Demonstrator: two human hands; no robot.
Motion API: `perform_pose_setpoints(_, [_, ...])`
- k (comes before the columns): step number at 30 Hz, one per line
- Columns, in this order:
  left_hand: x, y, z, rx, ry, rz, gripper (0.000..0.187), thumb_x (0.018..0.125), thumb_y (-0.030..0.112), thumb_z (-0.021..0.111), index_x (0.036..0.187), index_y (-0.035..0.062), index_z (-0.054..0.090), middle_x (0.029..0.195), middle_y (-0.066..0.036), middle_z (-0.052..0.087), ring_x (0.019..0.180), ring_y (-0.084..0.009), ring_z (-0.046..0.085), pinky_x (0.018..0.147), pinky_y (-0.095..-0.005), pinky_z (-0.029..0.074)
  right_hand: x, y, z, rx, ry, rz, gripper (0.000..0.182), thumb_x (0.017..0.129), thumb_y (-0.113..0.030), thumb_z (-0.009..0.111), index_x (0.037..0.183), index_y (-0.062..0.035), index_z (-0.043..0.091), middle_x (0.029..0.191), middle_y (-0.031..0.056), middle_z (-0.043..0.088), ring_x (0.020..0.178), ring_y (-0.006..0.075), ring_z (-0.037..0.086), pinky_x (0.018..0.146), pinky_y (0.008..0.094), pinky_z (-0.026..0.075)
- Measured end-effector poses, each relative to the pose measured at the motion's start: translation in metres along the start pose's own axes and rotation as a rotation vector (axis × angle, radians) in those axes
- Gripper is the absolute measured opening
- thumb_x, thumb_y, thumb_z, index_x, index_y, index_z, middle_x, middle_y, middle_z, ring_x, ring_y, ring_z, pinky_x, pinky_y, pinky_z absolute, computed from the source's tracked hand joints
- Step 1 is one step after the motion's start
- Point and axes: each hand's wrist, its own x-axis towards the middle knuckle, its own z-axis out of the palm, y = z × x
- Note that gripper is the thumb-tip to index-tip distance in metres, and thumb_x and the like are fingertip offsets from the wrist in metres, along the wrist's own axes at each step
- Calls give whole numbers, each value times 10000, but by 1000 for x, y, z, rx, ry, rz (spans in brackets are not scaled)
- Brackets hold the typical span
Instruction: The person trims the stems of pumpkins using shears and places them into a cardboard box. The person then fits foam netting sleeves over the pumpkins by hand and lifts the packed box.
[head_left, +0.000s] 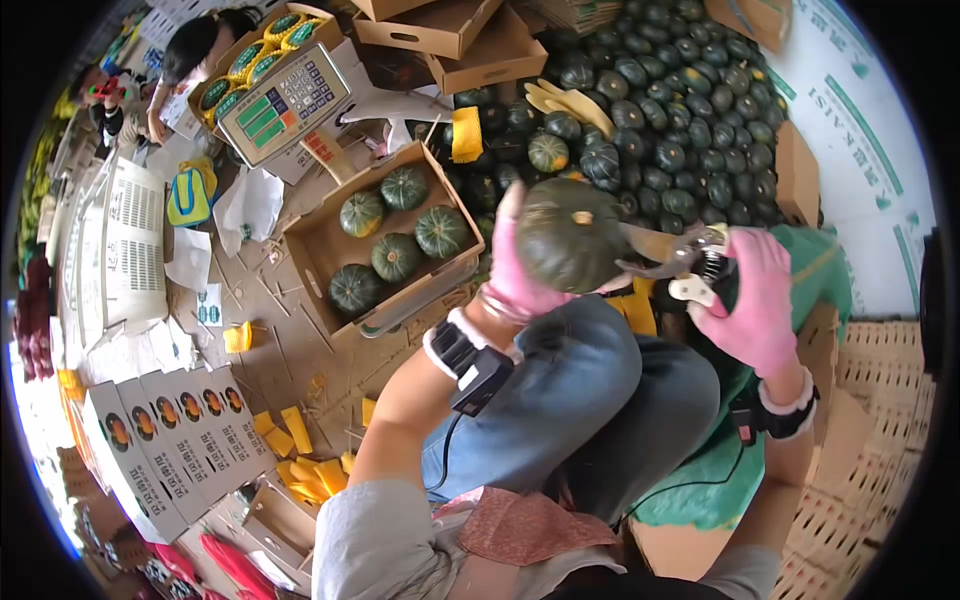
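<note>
In the head view, a round dark-green squash with a pale stem stub [570, 235] is held up in front of the person, above the blue denim knee [580, 370]. It is gripped from its left side by the left hand [520, 270], which is covered by a pink glove and is closed around the squash's flank, one finger raised along its upper edge. A black band with a small black device [475, 370] is strapped on the left wrist, and a cable is seen running down from it.

The right hand [750, 300] – also pink-gloved – is wrapped around the white handles of a pair of metal pruning shears [675, 262]. The blades are pointed toward the squash's right side and lie just beside it; whether they touch it cannot be told.

To the left, on the floor, an open brown cardboard box [310, 250] is seen with five dark-green squashes inside [395, 255]. Behind it a grey digital weighing scale with a green display and keypad [285, 105] is tilted toward the camera. A large heap of dark-green squashes [680, 120] is piled beyond the hands – more empty cardboard boxes [450, 35] lie at its far edge. Yellow scraps of paper [300, 470] are scattered on the floor at lower left, near a row of printed white cartons [170, 440]
</note>
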Motion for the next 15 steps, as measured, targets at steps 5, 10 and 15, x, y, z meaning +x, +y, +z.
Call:
perform_pose_setpoints(5, [-42,-5,26,161,153,136,778,850,662,279,1348,66,328,1329,-195,393,1213,-386,400,974,-619,308,-6,-40,11,10,18,22,515,540,-191,680,987,-66,458,907,88,502,895,298,485,847,410,359])
perform_pose_setpoints(10, [-72,-1,50,191,100,13,820,806,644,431,1372,59,329,1344,-174,407,1222,-338,405,1013,-515,312,-1,-60,10,85,-38,-50,470,544,-187,687,937,-67,460,883,74,520,896,283,504,825,406,367])
perform_pose_setpoints(15, [-83,3,53,302,114,-75,736,808,632,469,1230,29,447,1178,-151,511,1088,-299,495,965,-438,375,9,-65,7,46,-27,-228,451,524,-174,686,907,-61,476,860,89,518,882,295,500,806,411,373])
